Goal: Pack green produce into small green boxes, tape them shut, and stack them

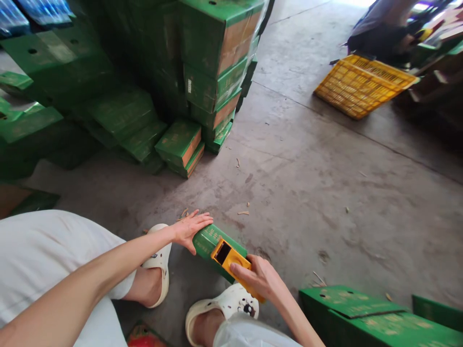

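Note:
A small green cardboard box [208, 241] with pale printed characters sits on the concrete floor between my feet. My left hand [190, 231] touches its left end, fingers spread and thumb apart along the near side. In my right hand [258, 274] is a yellow handheld meter [231, 260] with a dark screen and a round part under my thumb. The meter lies over the box's right portion, partly covering it; whether it touches the box I cannot tell.
Stacked green cartons [204, 48] rise at the upper left, two smaller green boxes [181, 142] beside them. A yellow plastic crate [361, 86] stands tilted near a person [379, 29] at the upper right. Another green carton [361, 308] lies lower right. White clogs [231, 301] flank the box.

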The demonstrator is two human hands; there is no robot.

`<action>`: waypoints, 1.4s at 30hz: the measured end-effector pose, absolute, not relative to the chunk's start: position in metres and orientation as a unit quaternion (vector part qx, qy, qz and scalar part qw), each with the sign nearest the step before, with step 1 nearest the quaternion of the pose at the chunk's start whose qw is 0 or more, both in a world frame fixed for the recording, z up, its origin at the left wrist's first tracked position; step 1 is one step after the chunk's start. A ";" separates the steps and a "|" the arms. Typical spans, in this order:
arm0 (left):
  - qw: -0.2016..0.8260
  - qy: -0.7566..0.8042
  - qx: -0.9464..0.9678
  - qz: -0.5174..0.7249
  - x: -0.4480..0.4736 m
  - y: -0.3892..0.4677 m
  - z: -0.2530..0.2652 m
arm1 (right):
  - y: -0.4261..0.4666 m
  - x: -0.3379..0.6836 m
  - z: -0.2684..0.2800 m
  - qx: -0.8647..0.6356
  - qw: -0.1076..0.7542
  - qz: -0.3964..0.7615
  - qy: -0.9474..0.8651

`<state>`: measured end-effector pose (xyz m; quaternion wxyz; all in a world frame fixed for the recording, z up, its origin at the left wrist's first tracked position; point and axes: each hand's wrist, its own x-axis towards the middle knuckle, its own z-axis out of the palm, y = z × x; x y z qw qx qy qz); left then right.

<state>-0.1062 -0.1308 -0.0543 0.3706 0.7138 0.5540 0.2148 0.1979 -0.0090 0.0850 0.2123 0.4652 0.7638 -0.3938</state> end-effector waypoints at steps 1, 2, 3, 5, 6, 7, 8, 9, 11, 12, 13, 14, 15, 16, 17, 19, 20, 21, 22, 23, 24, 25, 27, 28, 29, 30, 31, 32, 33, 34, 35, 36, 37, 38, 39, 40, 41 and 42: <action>0.369 0.555 0.715 0.211 -0.107 -0.131 -0.053 | -0.009 0.194 0.086 0.459 0.238 -0.375 0.770; 0.367 0.556 0.716 0.209 -0.107 -0.131 -0.052 | -0.010 0.190 0.086 0.454 0.260 -0.355 0.775; 0.364 0.558 0.717 0.207 -0.107 -0.131 -0.050 | -0.011 0.186 0.088 0.451 0.277 -0.336 0.779; 0.355 0.562 0.721 0.196 -0.106 -0.131 -0.047 | -0.013 0.178 0.091 0.455 0.297 -0.304 0.783; 0.347 0.566 0.725 0.183 -0.104 -0.130 -0.045 | -0.013 0.174 0.092 0.456 0.305 -0.293 0.783; 0.337 0.571 0.730 0.167 -0.101 -0.130 -0.044 | -0.014 0.171 0.093 0.456 0.312 -0.283 0.784; 0.325 0.576 0.735 0.147 -0.095 -0.129 -0.043 | -0.015 0.168 0.095 0.456 0.317 -0.275 0.785; 0.311 0.581 0.741 0.127 -0.088 -0.128 -0.043 | -0.015 0.166 0.095 0.456 0.321 -0.268 0.786; 0.290 0.587 0.749 0.100 -0.069 -0.127 -0.045 | -0.016 0.164 0.096 0.454 0.324 -0.263 0.787; 0.286 0.588 0.751 0.095 -0.058 -0.126 -0.047 | -0.016 0.164 0.096 0.455 0.323 -0.262 0.788; 0.284 0.589 0.751 0.097 -0.047 -0.126 -0.050 | -0.016 0.165 0.096 0.455 0.321 -0.262 0.788; 0.282 0.590 0.750 0.102 -0.038 -0.127 -0.052 | -0.016 0.166 0.096 0.453 0.321 -0.264 0.788; 0.277 0.591 0.750 0.110 -0.031 -0.127 -0.054 | -0.016 0.167 0.095 0.449 0.322 -0.268 0.789; 0.269 0.591 0.751 0.120 -0.026 -0.129 -0.056 | -0.016 0.168 0.094 0.444 0.322 -0.274 0.790; 0.258 0.590 0.754 0.130 -0.023 -0.130 -0.057 | -0.015 0.168 0.093 0.439 0.321 -0.283 0.790; 0.230 0.586 0.763 0.148 -0.023 -0.132 -0.057 | -0.012 0.169 0.092 0.433 0.314 -0.313 0.785; 0.218 0.584 0.767 0.153 -0.024 -0.133 -0.057 | -0.010 0.170 0.091 0.433 0.309 -0.335 0.778; 0.209 0.582 0.770 0.155 -0.026 -0.133 -0.057 | -0.008 0.171 0.092 0.432 0.304 -0.358 0.770; 0.202 0.581 0.774 0.155 -0.028 -0.133 -0.056 | -0.007 0.174 0.093 0.432 0.300 -0.376 0.763; 0.196 0.580 0.776 0.155 -0.029 -0.133 -0.055 | -0.005 0.177 0.095 0.431 0.294 -0.392 0.758; 0.193 0.579 0.777 0.155 -0.030 -0.132 -0.055 | -0.004 0.183 0.098 0.428 0.286 -0.407 0.755; 0.190 0.580 0.777 0.157 -0.030 -0.132 -0.054 | -0.004 0.190 0.101 0.426 0.277 -0.421 0.752; 0.190 0.578 0.776 0.163 -0.031 -0.131 -0.053 | -0.003 0.209 0.108 0.432 0.265 -0.429 0.748; 0.192 0.577 0.776 0.166 -0.031 -0.131 -0.053 | -0.002 0.220 0.112 0.441 0.265 -0.421 0.747; 0.195 0.576 0.775 0.169 -0.030 -0.131 -0.052 | -0.002 0.230 0.115 0.453 0.272 -0.409 0.744; 0.198 0.576 0.774 0.171 -0.030 -0.131 -0.052 | -0.002 0.239 0.117 0.466 0.283 -0.392 0.741; 0.201 0.577 0.773 0.172 -0.030 -0.131 -0.052 | -0.002 0.245 0.118 0.476 0.294 -0.376 0.738; 0.202 0.579 0.771 0.172 -0.029 -0.131 -0.051 | -0.003 0.250 0.117 0.482 0.305 -0.365 0.735; 0.202 0.581 0.769 0.171 -0.029 -0.131 -0.051 | -0.004 0.252 0.116 0.486 0.314 -0.357 0.734; 0.202 0.582 0.769 0.169 -0.029 -0.131 -0.051 | -0.005 0.252 0.114 0.488 0.319 -0.347 0.734; 0.202 0.582 0.770 0.167 -0.029 -0.131 -0.051 | -0.006 0.250 0.111 0.491 0.323 -0.334 0.737; 0.201 0.582 0.771 0.164 -0.030 -0.132 -0.051 | -0.008 0.248 0.108 0.494 0.326 -0.320 0.740; 0.200 0.581 0.772 0.162 -0.030 -0.132 -0.051 | -0.009 0.245 0.105 0.498 0.329 -0.309 0.741; 0.200 0.581 0.773 0.160 -0.031 -0.132 -0.050 | -0.010 0.243 0.103 0.500 0.333 -0.302 0.740; 0.200 0.581 0.774 0.156 -0.032 -0.132 -0.048 | -0.011 0.241 0.101 0.500 0.336 -0.299 0.740; 0.201 0.582 0.774 0.149 -0.031 -0.133 -0.047 | -0.011 0.240 0.099 0.499 0.337 -0.297 0.741; 0.201 0.586 0.772 0.140 -0.030 -0.132 -0.045 | -0.012 0.239 0.098 0.499 0.338 -0.295 0.741; 0.200 0.593 0.769 0.126 -0.026 -0.132 -0.043 | -0.012 0.240 0.097 0.498 0.339 -0.295 0.742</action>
